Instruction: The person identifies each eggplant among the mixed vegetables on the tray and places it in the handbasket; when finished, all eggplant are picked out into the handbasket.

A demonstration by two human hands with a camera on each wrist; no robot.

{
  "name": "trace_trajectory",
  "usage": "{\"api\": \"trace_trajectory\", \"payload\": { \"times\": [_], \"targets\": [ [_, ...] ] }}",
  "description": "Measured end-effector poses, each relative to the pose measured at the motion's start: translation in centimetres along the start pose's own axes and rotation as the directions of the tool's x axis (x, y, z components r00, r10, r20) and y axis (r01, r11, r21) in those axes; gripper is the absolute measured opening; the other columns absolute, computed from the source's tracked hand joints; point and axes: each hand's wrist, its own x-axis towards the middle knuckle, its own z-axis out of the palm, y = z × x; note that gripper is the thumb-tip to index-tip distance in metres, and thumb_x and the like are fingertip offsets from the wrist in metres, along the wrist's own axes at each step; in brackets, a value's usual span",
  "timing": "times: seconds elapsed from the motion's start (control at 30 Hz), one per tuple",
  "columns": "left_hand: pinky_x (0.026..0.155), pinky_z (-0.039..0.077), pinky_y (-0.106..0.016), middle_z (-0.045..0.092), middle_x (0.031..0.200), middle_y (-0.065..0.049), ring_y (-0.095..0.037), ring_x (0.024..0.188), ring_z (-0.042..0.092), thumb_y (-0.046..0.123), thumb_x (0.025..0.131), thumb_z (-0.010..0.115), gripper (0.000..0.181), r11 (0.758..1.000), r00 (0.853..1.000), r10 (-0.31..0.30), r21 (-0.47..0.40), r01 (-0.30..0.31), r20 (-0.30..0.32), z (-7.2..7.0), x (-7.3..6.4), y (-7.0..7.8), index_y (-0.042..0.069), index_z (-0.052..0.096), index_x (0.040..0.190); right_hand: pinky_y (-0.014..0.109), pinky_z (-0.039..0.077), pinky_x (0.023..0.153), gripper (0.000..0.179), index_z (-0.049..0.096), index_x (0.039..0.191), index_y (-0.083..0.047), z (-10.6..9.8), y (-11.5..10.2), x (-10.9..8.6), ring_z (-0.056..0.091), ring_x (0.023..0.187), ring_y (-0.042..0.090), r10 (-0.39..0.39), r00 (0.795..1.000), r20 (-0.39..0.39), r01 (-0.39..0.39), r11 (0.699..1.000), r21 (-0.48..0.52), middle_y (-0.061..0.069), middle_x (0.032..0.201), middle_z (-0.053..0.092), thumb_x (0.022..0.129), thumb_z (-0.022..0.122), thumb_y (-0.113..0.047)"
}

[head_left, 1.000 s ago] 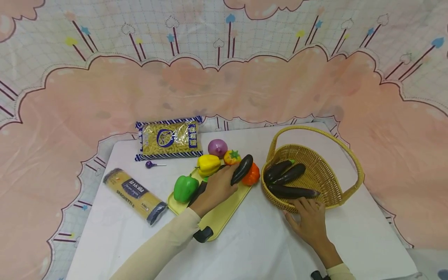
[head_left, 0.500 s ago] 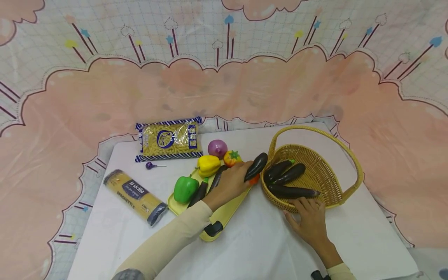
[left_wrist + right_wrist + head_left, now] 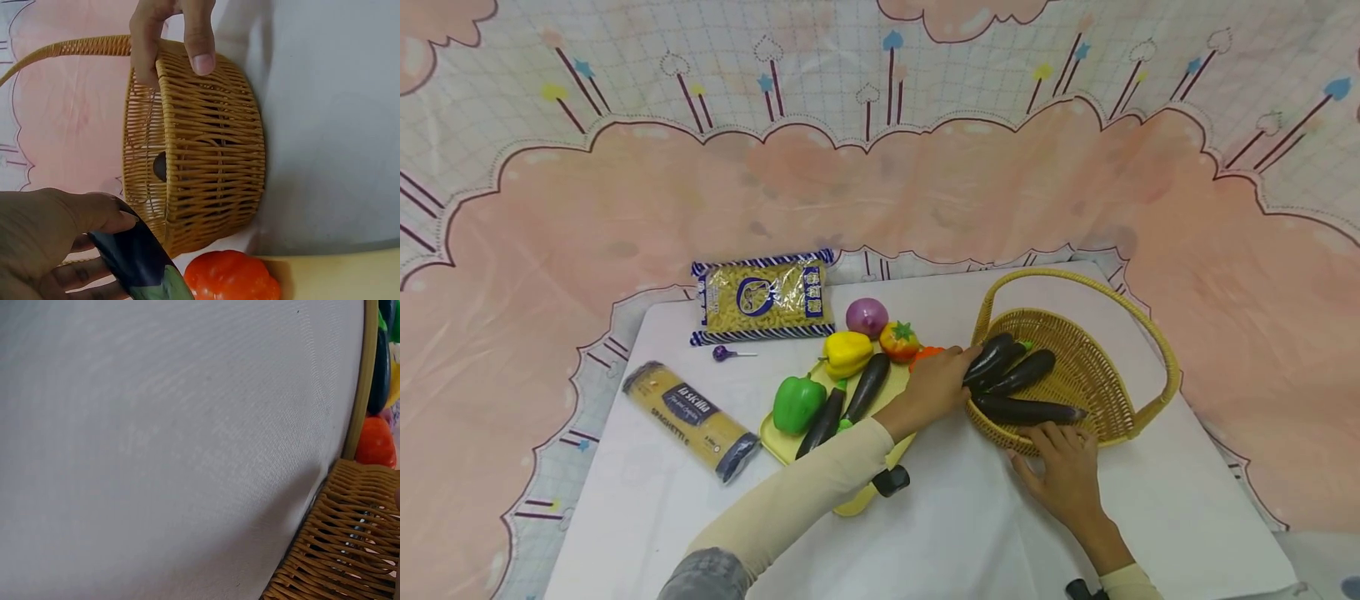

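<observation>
My left hand (image 3: 936, 387) grips a dark eggplant (image 3: 988, 360) at the left rim of the wicker basket (image 3: 1101, 371). In the left wrist view, thumb and fingers hold this eggplant (image 3: 134, 253), its green end pointing down, beside the basket wall (image 3: 215, 156). Inside the basket lie other eggplants, one (image 3: 1030, 410) along the near side and another (image 3: 1026, 373) behind it. With fingers over the near rim and thumb outside, my right hand (image 3: 1060, 475) holds the basket. Two eggplants, one of them here (image 3: 868, 387), lie on the yellow tray (image 3: 857, 504), partly behind my left arm.
A green pepper (image 3: 797, 406), yellow pepper (image 3: 847, 354), orange-red tomato (image 3: 900, 340) and red pepper (image 3: 231, 278) are on or beside the tray. Behind are a purple onion (image 3: 867, 317) and a pasta bag (image 3: 763, 297). A lollipop (image 3: 721, 353) and spaghetti pack (image 3: 688, 421) lie left. The basket handle (image 3: 1097, 287) arches up.
My left hand has carried the eggplant rightward from over the tray to the basket's left rim. The tray's eggplants have come into fuller view. My right hand stays on the basket.
</observation>
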Motion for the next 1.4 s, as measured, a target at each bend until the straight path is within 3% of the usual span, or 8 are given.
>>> {"api": "trace_trajectory", "payload": {
  "times": [0.1,0.23,0.53,0.7,1.03,1.27,1.4],
  "targets": [
    [0.068,0.055,-0.033,0.067,0.116,-0.006,-0.018,0.096,0.066,0.017,0.084,0.075,0.061,1.000,1.000,0.007,0.006,-0.007,0.019,0.2,0.5,0.6,0.015,0.052,0.141,0.058,0.032,0.081,0.038,0.069,0.095,-0.008,0.0,0.0,0.0,0.057,0.086,0.035,-0.002,1.000,0.003,0.002,1.000,-0.001,0.011,0.090,0.064,0.086,0.064,-0.044],
    [0.072,0.055,-0.032,0.064,0.126,-0.005,-0.018,0.102,0.066,0.015,0.085,0.074,0.061,1.000,0.999,0.012,0.022,-0.013,0.041,0.5,1.1,1.4,0.016,0.051,0.142,0.058,0.033,0.080,0.041,0.069,0.095,-0.007,0.1,0.0,0.0,0.057,0.085,0.035,-0.007,1.000,-0.007,0.007,1.000,-0.002,0.011,0.089,0.064,0.089,0.060,-0.047],
    [0.079,0.056,-0.032,0.061,0.131,-0.005,-0.019,0.108,0.065,0.023,0.090,0.072,0.057,0.980,0.993,0.081,0.175,-0.096,0.091,1.3,2.3,3.4,0.017,0.050,0.143,0.058,0.034,0.079,0.043,0.070,0.096,-0.009,0.1,0.0,-0.1,0.058,0.088,0.036,0.006,1.000,0.005,-0.006,1.000,-0.010,0.010,0.091,0.065,0.090,0.057,-0.050],
    [0.078,0.056,-0.033,0.063,0.128,-0.001,-0.019,0.103,0.065,0.025,0.093,0.068,0.049,0.961,0.988,0.116,0.242,-0.137,0.098,2.1,3.1,4.4,0.020,0.053,0.140,0.059,0.034,0.079,0.049,0.070,0.097,-0.009,0.1,0.0,-0.1,0.058,0.089,0.036,0.004,1.000,0.006,-0.004,1.000,-0.010,0.011,0.091,0.065,0.093,0.052,-0.054],
    [0.078,0.056,-0.029,0.062,0.126,0.002,-0.016,0.102,0.064,0.032,0.096,0.064,0.045,0.902,0.968,0.196,0.357,-0.242,0.160,4.1,4.3,5.7,0.021,0.054,0.138,0.059,0.034,0.079,0.041,0.069,0.099,-0.008,0.1,0.1,-0.2,0.058,0.087,0.035,-0.015,1.000,0.000,0.015,1.000,-0.020,0.011,0.093,0.066,0.089,0.062,-0.047],
    [0.082,0.055,-0.030,0.061,0.128,0.004,-0.015,0.105,0.062,0.037,0.097,0.061,0.044,0.864,0.959,0.189,0.428,-0.264,0.210,5.2,4.7,5.9,0.024,0.054,0.138,0.058,0.033,0.077,0.049,0.068,0.097,-0.007,0.1,0.1,-0.1,0.057,0.085,0.034,-0.031,0.999,-0.025,0.031,0.999,-0.015,0.011,0.092,0.064,0.095,0.052,-0.053],
    [0.081,0.055,-0.029,0.060,0.129,0.004,-0.015,0.104,0.062,0.038,0.096,0.062,0.048,0.861,0.959,0.191,0.434,-0.266,0.209,5.4,4.7,5.9,0.025,0.051,0.141,0.057,0.033,0.076,0.052,0.068,0.094,-0.007,0.1,0.1,-0.1,0.056,0.082,0.033,-0.039,0.998,-0.040,0.038,0.999,-0.017,0.010,0.089,0.064,0.096,0.048,-0.054]
  ]
}}
